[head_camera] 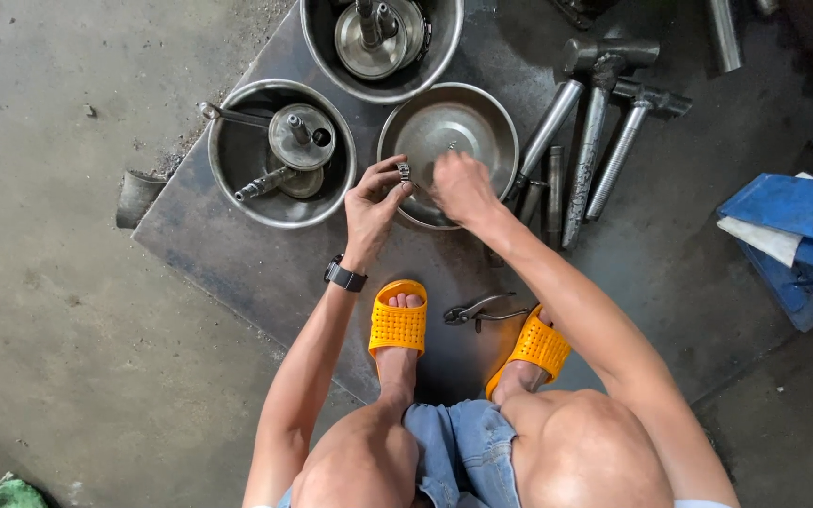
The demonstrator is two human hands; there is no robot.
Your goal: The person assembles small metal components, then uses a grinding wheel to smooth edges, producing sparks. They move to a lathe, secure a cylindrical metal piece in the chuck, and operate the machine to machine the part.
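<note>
Down low: left hand (374,202) grip pinching small ribbed metal ring (404,171) at rim of shiny round steel bowl (449,127). Right hand (463,186) over bowl, fingers bunched on sth tiny, can't tell what. Two more bowls w/ greasy parts (301,139) alongside, steel hammers (587,132) to right, pliers (477,310) btwn yellow sandals, all on dark steel plate (218,254).
</note>
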